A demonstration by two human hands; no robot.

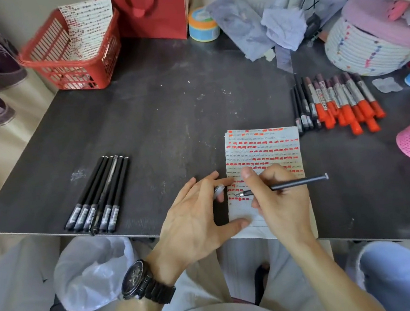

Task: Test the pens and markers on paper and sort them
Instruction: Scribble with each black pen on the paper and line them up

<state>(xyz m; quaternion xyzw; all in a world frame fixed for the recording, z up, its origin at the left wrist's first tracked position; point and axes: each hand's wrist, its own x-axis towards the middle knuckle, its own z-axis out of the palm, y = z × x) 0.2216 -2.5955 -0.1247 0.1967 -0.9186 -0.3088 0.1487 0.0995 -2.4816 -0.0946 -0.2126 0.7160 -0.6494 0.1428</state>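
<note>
Cut-off letters "BN" on red bag (152, 13)

Pens (98, 195) left of paper (262, 154); markers (346, 101) right.
</note>
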